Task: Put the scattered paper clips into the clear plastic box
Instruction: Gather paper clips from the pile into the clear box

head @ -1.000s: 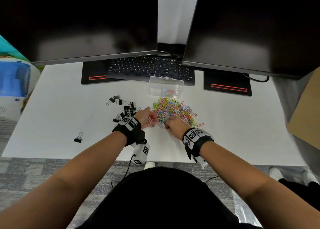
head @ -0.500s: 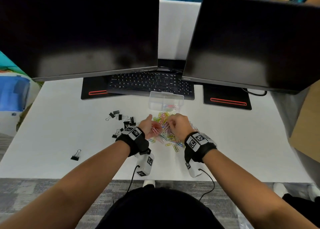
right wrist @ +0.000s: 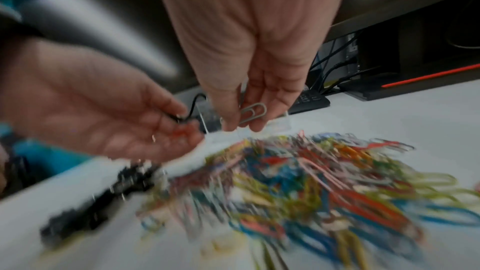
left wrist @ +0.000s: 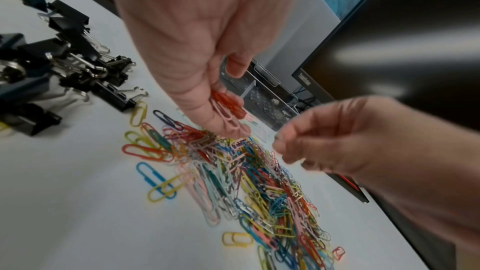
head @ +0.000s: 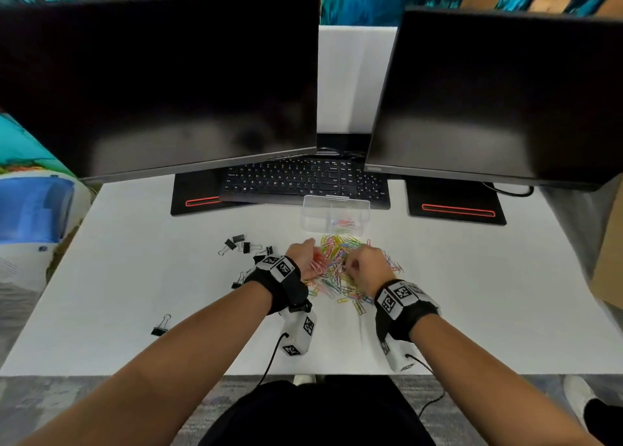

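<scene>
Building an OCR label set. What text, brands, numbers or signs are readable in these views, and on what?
"ThinkVision": on the lower bezel corner of the right monitor, left wrist view.
Keyboard key legends: visible as white marks, too small to read.
Wrist bands: black-and-white square marker patterns only, no readable words or numbers.
Small mark on the right monitor's bezel in the head view: too small to read.
Nothing else legible.

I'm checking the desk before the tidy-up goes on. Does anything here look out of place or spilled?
Yes. Coloured paper clips lie in a loose heap on the white desk rather than in the clear plastic box, which holds only a few. Black binder clips are scattered to the left, one binder clip lying apart near the front edge.
</scene>
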Demonstrator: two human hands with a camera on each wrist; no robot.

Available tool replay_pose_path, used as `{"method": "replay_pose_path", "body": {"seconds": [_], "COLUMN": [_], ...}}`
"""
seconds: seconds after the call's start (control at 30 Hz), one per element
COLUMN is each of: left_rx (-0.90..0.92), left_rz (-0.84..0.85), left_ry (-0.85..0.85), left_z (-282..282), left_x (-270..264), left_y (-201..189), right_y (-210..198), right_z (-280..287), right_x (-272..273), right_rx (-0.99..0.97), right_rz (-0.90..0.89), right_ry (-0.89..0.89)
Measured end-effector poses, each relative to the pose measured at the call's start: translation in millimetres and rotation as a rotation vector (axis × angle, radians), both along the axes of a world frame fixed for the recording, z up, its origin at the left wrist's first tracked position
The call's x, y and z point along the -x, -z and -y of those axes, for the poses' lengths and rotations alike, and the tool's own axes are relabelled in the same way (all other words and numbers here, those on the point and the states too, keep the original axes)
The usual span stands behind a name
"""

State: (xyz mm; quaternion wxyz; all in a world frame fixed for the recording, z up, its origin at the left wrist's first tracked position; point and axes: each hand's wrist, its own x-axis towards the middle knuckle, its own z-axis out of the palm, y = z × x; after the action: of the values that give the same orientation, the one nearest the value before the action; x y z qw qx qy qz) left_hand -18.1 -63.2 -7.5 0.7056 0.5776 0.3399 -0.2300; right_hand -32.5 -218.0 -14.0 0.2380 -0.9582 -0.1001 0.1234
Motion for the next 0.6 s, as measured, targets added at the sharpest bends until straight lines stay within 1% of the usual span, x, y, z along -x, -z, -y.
{"method": "replay_pose_path", "body": {"seconds": [0.07, 0.13, 0.2, 0.27, 0.37, 0.47, 0.53, 0.6], "left_rx": [-0.001, -0.007, -0.016, -0.035, -0.023, -0.031, -0.037, -0.028], "left_rz": [0.006, 0.015, 0.044, 0.054, 0.012, -0.007, -0.017, -0.04], "left_ry": [0.014, 0.034, 0.028, 0.022, 0.036, 0.013, -0.005, 0.024], "left_z": [4, 9, 17, 21, 21, 17, 14, 15], "left_x": [3, 3, 1, -2, -6, -13, -13, -10], "left_y": [-1, -3, -8, -13, -21, -14, -14, -17], "right_y": [-14, -32, -47, -57, -62, -49, -38, -26], "right_z": [-1, -7, -14, -16, -4, 16, 25, 26], "right_x": [-3, -8, -13, -19, -28, -35, -36, -35], "right_rx": [-0.121, -0.23, -0.305, -0.32, -0.265, -0.149, -0.014, 0.1], "right_rz": [0.063, 0.089, 0.089, 0.054, 0.058, -0.005, -0.082, -0.127], "right_ry": [0.079, 0.142, 0.132, 0.099, 0.099, 0.097, 0.023, -0.071]}}
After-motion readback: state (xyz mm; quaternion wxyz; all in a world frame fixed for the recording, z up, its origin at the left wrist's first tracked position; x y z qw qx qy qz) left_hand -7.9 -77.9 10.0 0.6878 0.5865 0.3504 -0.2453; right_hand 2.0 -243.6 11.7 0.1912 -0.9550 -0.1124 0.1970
